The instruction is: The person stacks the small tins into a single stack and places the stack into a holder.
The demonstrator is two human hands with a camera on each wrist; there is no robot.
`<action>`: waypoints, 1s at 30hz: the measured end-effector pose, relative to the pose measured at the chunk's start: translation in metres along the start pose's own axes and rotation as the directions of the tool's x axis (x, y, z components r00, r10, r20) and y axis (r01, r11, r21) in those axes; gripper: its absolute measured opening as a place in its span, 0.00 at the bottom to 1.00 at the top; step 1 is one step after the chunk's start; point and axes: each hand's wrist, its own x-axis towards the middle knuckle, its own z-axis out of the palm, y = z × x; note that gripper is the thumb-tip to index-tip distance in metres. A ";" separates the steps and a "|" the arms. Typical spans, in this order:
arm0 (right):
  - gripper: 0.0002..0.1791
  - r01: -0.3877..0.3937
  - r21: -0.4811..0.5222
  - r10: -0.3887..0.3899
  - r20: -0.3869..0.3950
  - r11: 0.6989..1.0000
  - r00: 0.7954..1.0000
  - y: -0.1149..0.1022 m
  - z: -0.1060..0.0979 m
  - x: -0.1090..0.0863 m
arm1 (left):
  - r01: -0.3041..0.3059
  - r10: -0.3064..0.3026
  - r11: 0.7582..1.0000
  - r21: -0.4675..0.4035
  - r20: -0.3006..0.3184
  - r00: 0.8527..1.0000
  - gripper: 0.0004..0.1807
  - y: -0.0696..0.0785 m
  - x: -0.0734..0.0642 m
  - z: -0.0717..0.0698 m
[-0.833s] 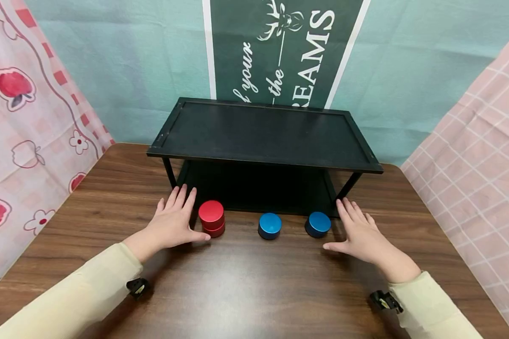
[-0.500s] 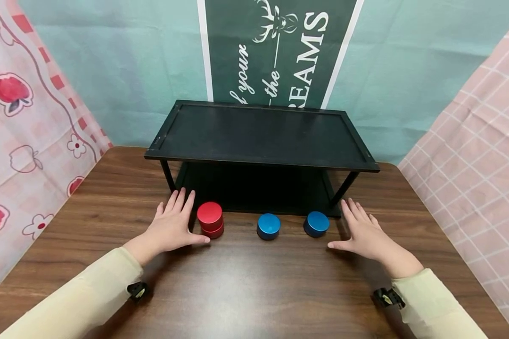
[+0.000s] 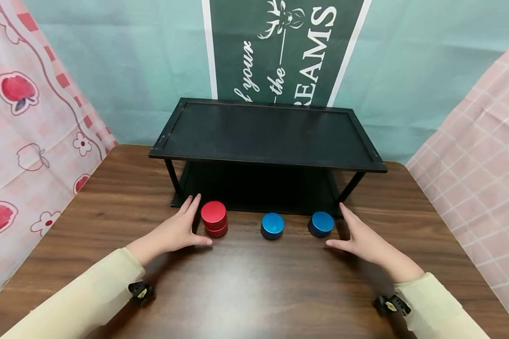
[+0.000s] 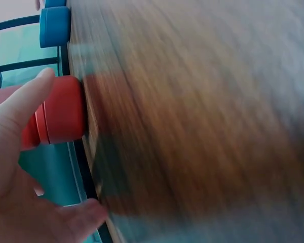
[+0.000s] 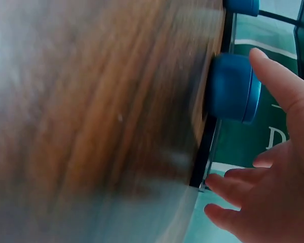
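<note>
Two red round tins (image 3: 214,219), one stacked on the other, stand at the left before the black rack. My left hand (image 3: 176,231) is beside the stack, thumb and fingers spread around its left side; in the left wrist view the thumb (image 4: 28,98) overlaps the red tins, and I cannot tell whether it touches. A blue round tin (image 3: 273,226) stands in the middle, away from both hands. Another blue tin (image 3: 321,224) is at the right, with my right hand (image 3: 366,239) just to its right, thumb and fingers extended, holding nothing.
A black two-tier rack (image 3: 267,136) stands behind the tins, its lower shelf (image 3: 258,186) near table height. The wooden table (image 3: 246,287) spreads in front. A teal cloth (image 3: 123,70) hangs at the back, with pink cloths at both sides.
Both hands have turned more onto their sides, so fewer fingers show from above. Their thumbs stay in front of the tins. The tins keep their places; the head view shifts slightly.
</note>
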 end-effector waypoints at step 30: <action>0.50 -0.006 0.182 0.011 -0.027 0.983 1.000 -0.002 0.014 0.006 | -0.171 0.048 0.725 -0.668 -0.199 0.979 0.31 -0.006 0.003 0.031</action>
